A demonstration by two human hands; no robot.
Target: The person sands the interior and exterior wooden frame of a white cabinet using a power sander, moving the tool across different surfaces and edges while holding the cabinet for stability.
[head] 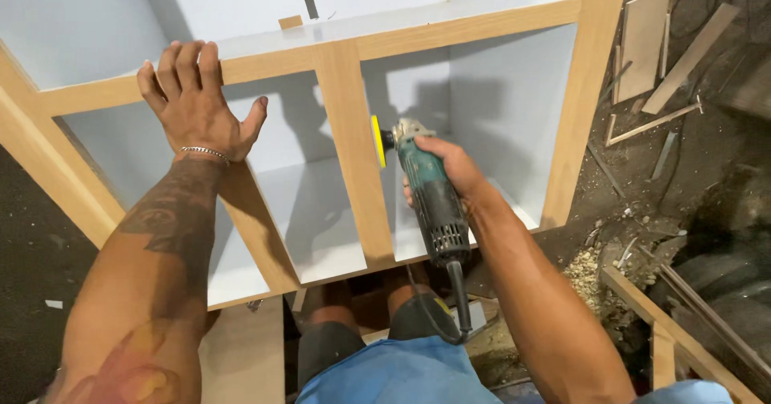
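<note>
My right hand grips a teal and black angle grinder with a yellow sanding disc. The disc stands on edge against the right side of a vertical wooden divider of a cabinet frame. My left hand lies flat, fingers spread, on the frame's horizontal wooden rail, above a second divider. The cabinet has white inner panels and light wood edges. The grinder's black cord hangs down toward my knees.
Wood offcuts and strips lie on the dark floor at the upper right. Sawdust is heaped beside the cabinet's right side. Another wooden frame piece sits at the lower right. My knees and blue shorts are below the cabinet.
</note>
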